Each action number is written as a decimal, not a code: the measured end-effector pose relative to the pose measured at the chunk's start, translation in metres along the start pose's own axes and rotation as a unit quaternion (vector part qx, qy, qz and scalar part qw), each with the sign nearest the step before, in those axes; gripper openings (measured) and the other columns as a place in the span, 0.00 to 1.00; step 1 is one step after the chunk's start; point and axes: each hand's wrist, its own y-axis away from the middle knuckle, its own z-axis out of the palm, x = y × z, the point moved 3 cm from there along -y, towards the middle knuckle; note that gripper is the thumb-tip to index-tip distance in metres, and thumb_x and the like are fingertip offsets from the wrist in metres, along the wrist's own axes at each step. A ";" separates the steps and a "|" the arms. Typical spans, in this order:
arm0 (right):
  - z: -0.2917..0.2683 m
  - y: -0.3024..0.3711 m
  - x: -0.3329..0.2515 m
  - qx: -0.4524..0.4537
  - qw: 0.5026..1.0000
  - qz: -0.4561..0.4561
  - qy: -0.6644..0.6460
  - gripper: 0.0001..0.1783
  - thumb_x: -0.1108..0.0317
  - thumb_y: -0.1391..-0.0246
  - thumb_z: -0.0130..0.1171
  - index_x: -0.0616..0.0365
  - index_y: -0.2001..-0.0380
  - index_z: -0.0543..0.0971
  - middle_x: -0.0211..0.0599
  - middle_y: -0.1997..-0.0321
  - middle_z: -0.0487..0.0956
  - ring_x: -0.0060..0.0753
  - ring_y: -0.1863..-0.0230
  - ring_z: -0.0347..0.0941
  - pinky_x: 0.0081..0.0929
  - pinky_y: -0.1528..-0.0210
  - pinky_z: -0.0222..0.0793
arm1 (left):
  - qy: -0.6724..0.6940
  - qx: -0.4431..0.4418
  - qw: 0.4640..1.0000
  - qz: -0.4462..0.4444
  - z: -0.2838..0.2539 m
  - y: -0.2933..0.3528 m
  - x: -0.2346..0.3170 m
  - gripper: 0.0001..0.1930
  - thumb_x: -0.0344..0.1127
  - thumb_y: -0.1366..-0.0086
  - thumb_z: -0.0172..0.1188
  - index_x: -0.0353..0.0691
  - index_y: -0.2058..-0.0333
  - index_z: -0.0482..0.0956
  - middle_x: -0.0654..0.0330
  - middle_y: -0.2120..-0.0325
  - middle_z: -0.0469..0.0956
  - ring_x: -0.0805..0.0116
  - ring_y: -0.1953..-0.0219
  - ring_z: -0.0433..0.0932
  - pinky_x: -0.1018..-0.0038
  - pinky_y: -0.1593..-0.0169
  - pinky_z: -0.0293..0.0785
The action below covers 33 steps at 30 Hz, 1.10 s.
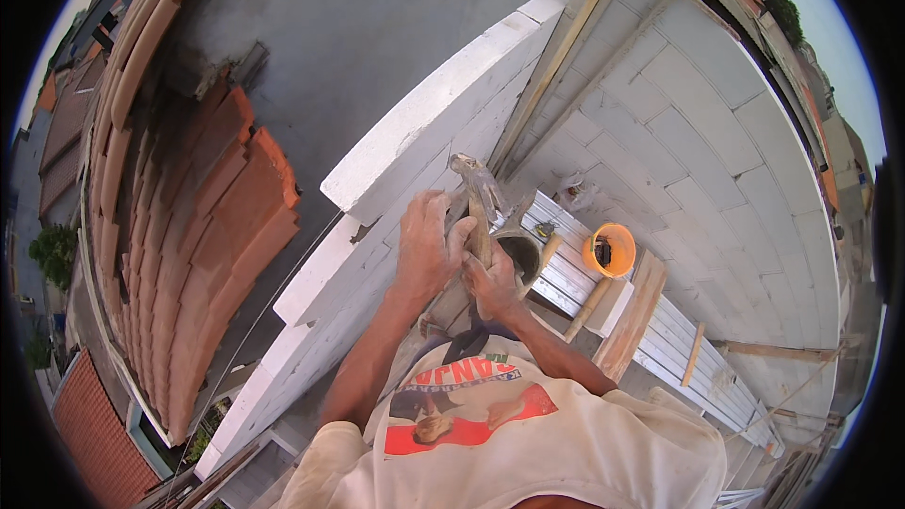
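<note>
My right hand [494, 285] is wrapped round the handle of a mortar-crusted hand tool [483, 190]. Its grey, dirty head points up and away from me; the exact kind is hard to make out. Close beside it, my left hand [426, 238] is closed, with fingers curled and the thumb against the tool's handle. Whatever those fingers may hold is hidden. Just beyond my right hand stands a dark, mortar-smeared bucket [524, 254], partly covered by the hand and tool. Both hands are dusty and held in front of my chest, beside the white block wall [424, 137].
An orange bucket [610, 251] with something dark inside stands on ribbed metal sheets [566, 259], near a wooden plank [633, 316]. A tall grey block wall [698, 141] rises on the right. Left of the white wall is a drop to a tiled roof [212, 273].
</note>
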 end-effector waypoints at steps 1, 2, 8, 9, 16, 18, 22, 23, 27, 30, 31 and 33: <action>-0.020 -0.009 -0.016 0.019 0.999 0.016 0.047 0.25 0.55 0.36 0.65 0.62 0.46 0.74 0.25 0.70 0.76 0.18 0.71 0.71 0.23 0.69 0.69 | -0.052 0.043 0.998 0.019 -0.003 -0.018 0.001 0.23 0.34 0.38 0.68 0.35 0.46 0.74 0.44 0.47 0.70 0.43 0.47 0.73 0.55 0.45 0.71; -0.032 -0.017 -0.033 0.019 0.999 0.018 0.041 0.24 0.54 0.34 0.63 0.62 0.46 0.74 0.25 0.71 0.75 0.17 0.74 0.70 0.22 0.72 0.68 | -0.094 0.056 0.994 0.011 -0.008 -0.036 0.002 0.26 0.35 0.39 0.71 0.37 0.44 0.74 0.45 0.46 0.70 0.43 0.44 0.72 0.53 0.43 0.70; -0.101 -0.127 -0.164 0.111 0.955 -0.142 0.236 0.31 0.58 0.31 0.58 0.58 0.30 0.64 0.30 0.75 0.74 0.20 0.84 0.69 0.23 0.82 0.67 | -0.298 -0.026 0.954 -0.027 0.016 -0.147 -0.043 0.43 0.38 0.44 0.76 0.42 0.31 0.66 0.44 0.33 0.65 0.41 0.29 0.61 0.41 0.31 0.61; -0.113 -0.153 -0.172 0.128 0.930 -0.196 0.284 0.34 0.58 0.30 0.57 0.54 0.27 0.62 0.32 0.73 0.74 0.19 0.84 0.69 0.24 0.84 0.68 | -0.306 -0.047 0.950 -0.042 0.021 -0.156 -0.050 0.41 0.37 0.43 0.74 0.41 0.31 0.67 0.44 0.32 0.63 0.40 0.29 0.61 0.38 0.32 0.61; -0.135 -0.257 -0.220 0.122 0.908 -0.146 0.374 0.36 0.60 0.30 0.53 0.43 0.23 0.58 0.35 0.72 0.76 0.24 0.82 0.71 0.28 0.81 0.72 | -0.366 -0.079 0.924 -0.080 0.044 -0.175 -0.072 0.37 0.26 0.39 0.66 0.37 0.30 0.66 0.42 0.31 0.64 0.34 0.32 0.66 0.29 0.35 0.62; -0.141 -0.281 -0.214 0.121 0.895 -0.148 0.404 0.35 0.60 0.30 0.53 0.43 0.23 0.59 0.35 0.73 0.76 0.25 0.82 0.72 0.30 0.81 0.72 | -0.367 -0.080 0.923 -0.083 0.046 -0.179 -0.068 0.36 0.24 0.38 0.65 0.37 0.30 0.66 0.41 0.32 0.64 0.33 0.32 0.66 0.28 0.35 0.62; -0.136 -0.299 -0.211 0.087 0.889 -0.102 0.438 0.34 0.62 0.31 0.51 0.38 0.23 0.59 0.44 0.72 0.79 0.35 0.77 0.76 0.36 0.77 0.75 | -0.361 -0.086 0.923 -0.102 0.045 -0.178 -0.071 0.35 0.24 0.37 0.63 0.36 0.30 0.66 0.41 0.31 0.64 0.32 0.32 0.66 0.27 0.35 0.61; -0.130 -0.301 -0.213 0.081 0.893 -0.087 0.434 0.35 0.62 0.31 0.51 0.36 0.23 0.59 0.48 0.70 0.80 0.39 0.75 0.78 0.38 0.76 0.76 | -0.364 -0.086 0.921 -0.106 0.043 -0.179 -0.073 0.34 0.24 0.36 0.62 0.36 0.30 0.66 0.40 0.31 0.64 0.32 0.32 0.66 0.27 0.35 0.61; -0.145 -0.319 -0.187 0.093 0.857 -0.191 0.470 0.34 0.62 0.31 0.52 0.41 0.24 0.60 0.42 0.72 0.78 0.32 0.78 0.75 0.35 0.79 0.73 | -0.359 -0.070 0.924 -0.113 0.043 -0.182 -0.074 0.32 0.26 0.33 0.60 0.36 0.30 0.66 0.40 0.31 0.64 0.31 0.32 0.66 0.27 0.35 0.62; -0.127 -0.299 -0.206 0.062 0.882 -0.098 0.457 0.32 0.61 0.30 0.53 0.47 0.25 0.62 0.32 0.74 0.73 0.21 0.83 0.69 0.26 0.85 0.67 | -0.367 -0.063 0.920 -0.119 0.041 -0.181 -0.075 0.31 0.27 0.32 0.58 0.36 0.31 0.66 0.40 0.32 0.65 0.32 0.33 0.67 0.28 0.36 0.63; -0.136 -0.301 -0.201 0.072 0.881 -0.106 0.456 0.32 0.61 0.29 0.53 0.49 0.25 0.63 0.31 0.74 0.73 0.20 0.83 0.68 0.25 0.86 0.66 | -0.366 -0.057 0.922 -0.112 0.044 -0.182 -0.072 0.29 0.27 0.32 0.57 0.35 0.32 0.68 0.39 0.33 0.66 0.31 0.33 0.67 0.28 0.36 0.63; -0.137 -0.283 -0.196 0.099 0.889 -0.144 0.423 0.31 0.59 0.29 0.53 0.51 0.26 0.64 0.30 0.74 0.73 0.19 0.84 0.68 0.24 0.87 0.65 | -0.366 -0.026 0.925 -0.098 0.053 -0.180 -0.069 0.28 0.27 0.32 0.58 0.33 0.34 0.71 0.38 0.34 0.68 0.30 0.35 0.69 0.27 0.38 0.64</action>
